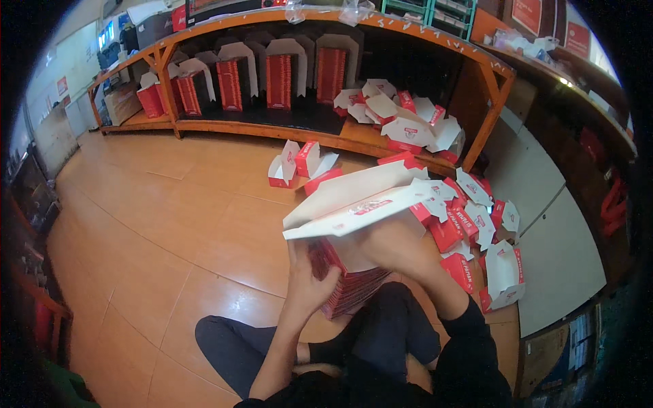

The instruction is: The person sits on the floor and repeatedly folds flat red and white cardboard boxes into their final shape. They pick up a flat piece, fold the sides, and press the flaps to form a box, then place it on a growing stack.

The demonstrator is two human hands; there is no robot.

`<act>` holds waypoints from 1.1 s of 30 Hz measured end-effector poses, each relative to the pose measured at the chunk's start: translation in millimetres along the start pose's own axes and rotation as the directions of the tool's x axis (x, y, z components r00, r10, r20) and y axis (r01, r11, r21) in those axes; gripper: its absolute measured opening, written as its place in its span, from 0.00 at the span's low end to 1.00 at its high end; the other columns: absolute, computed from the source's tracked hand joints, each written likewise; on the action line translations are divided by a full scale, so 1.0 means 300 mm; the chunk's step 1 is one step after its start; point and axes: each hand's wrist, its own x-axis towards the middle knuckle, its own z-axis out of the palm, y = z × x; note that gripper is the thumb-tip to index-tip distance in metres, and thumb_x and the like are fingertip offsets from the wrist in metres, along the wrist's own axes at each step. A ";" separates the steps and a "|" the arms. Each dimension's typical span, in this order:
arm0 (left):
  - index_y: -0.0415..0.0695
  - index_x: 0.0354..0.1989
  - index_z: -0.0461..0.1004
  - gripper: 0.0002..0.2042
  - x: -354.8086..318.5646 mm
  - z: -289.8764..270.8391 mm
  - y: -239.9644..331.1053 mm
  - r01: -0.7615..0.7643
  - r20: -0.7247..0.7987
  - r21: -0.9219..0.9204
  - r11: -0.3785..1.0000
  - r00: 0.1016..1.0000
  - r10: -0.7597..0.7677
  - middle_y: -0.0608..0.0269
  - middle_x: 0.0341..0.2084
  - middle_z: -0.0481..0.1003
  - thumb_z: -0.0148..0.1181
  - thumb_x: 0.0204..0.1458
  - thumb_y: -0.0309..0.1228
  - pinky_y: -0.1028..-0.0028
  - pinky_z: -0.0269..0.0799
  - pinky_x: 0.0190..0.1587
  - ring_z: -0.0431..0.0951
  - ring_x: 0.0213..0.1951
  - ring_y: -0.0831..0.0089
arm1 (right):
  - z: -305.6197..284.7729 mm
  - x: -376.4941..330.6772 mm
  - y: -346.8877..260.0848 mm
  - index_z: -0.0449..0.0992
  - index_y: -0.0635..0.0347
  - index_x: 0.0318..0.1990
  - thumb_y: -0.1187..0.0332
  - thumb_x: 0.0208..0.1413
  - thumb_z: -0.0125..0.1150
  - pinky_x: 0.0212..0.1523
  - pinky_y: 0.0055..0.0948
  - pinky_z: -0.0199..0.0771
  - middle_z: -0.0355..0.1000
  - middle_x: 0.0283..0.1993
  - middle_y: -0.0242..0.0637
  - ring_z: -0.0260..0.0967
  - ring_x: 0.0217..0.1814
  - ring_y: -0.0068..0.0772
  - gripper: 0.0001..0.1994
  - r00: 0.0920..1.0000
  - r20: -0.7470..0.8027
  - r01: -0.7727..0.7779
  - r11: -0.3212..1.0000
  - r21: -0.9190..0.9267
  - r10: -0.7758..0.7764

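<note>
A tall stack of nested red paperboard food boxes (pixel 355 292) stands between my bent legs. Its top box has a wide white lid (pixel 350 204) raised and spread over the opening. My left hand (pixel 314 282) grips the stack's left side near the top, thumb against the red wall; its other fingers are partly hidden under the lid's edge. From the right, my right hand (pixel 384 241) reaches into the top box, and the lid covers its fingers.
Loose folded boxes (pixel 445 231) lie heaped on the tiled floor to the right, and a few more (pixel 299 163) sit ahead. A low wooden shelf (pixel 269 129) holds several upright box stacks (pixel 279 81) and a jumbled pile (pixel 408 132). White panels (pixel 561 251) border the right.
</note>
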 end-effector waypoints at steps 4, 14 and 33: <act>0.43 0.61 0.59 0.31 0.036 -0.021 -0.004 -0.051 0.066 -0.138 0.989 0.996 0.061 0.50 0.56 0.59 0.51 0.42 0.18 0.64 0.70 0.55 0.67 0.57 0.56 | -0.059 0.004 0.141 0.73 0.66 0.45 0.60 0.58 0.50 0.43 0.51 0.72 0.73 0.38 0.59 0.72 0.44 0.56 0.17 0.900 -0.361 -0.287 0.956 -0.067 0.245; 0.42 0.61 0.62 0.27 0.103 -0.022 -0.025 -0.041 0.094 -0.171 0.984 0.994 0.058 0.53 0.54 0.68 0.44 0.49 0.23 0.67 0.69 0.52 0.72 0.52 0.63 | 0.033 0.072 0.348 0.76 0.63 0.37 0.64 0.56 0.47 0.38 0.50 0.75 0.75 0.33 0.55 0.74 0.35 0.58 0.14 0.931 -0.299 -0.242 0.968 -0.070 0.211; 0.34 0.53 0.67 0.16 0.089 0.030 0.053 0.047 -0.129 0.006 0.999 0.991 -0.046 0.53 0.36 0.76 0.49 0.59 0.30 0.74 0.71 0.41 0.76 0.38 0.73 | 0.101 0.029 0.371 0.77 0.63 0.36 0.65 0.54 0.53 0.39 0.50 0.73 0.74 0.34 0.54 0.73 0.37 0.57 0.11 0.894 -0.383 -0.224 0.972 0.066 0.232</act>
